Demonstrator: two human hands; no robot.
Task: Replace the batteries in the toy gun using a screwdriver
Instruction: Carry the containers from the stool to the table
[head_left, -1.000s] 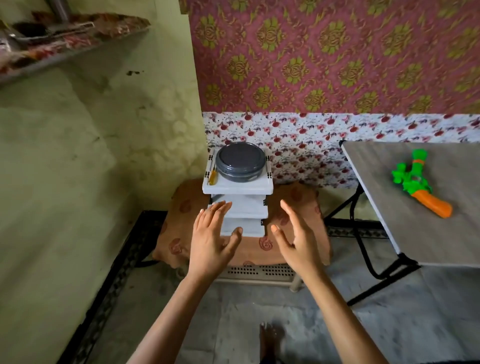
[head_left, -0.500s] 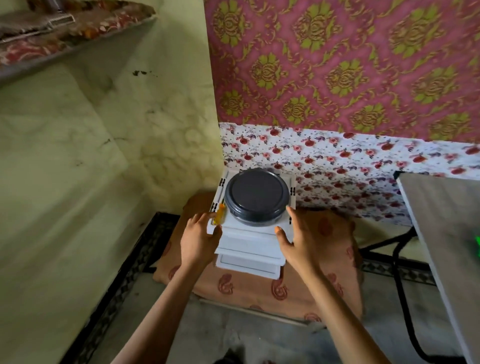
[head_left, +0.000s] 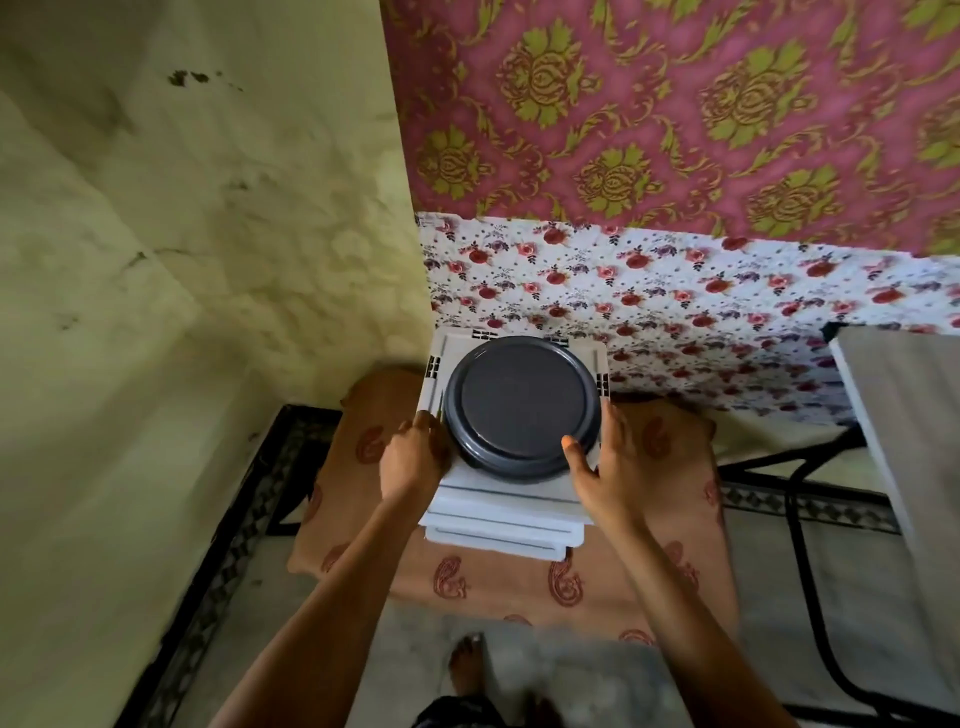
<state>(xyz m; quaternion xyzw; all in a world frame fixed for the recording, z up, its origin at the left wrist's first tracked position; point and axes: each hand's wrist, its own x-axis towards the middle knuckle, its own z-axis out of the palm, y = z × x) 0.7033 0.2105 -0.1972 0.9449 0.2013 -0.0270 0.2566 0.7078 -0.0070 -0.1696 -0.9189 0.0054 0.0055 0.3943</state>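
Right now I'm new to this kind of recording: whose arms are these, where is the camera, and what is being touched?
No machine here: a person wears one camera on the head, so you look down along their own arms. The left hand curls over the left edge of a white drawer unit; whether it grips anything is hidden. The right hand lies open on the right, thumb on the rim of a dark round lidded container standing on the unit. The unit stands on a cloth-covered stool. The edge of a grey table shows at right.
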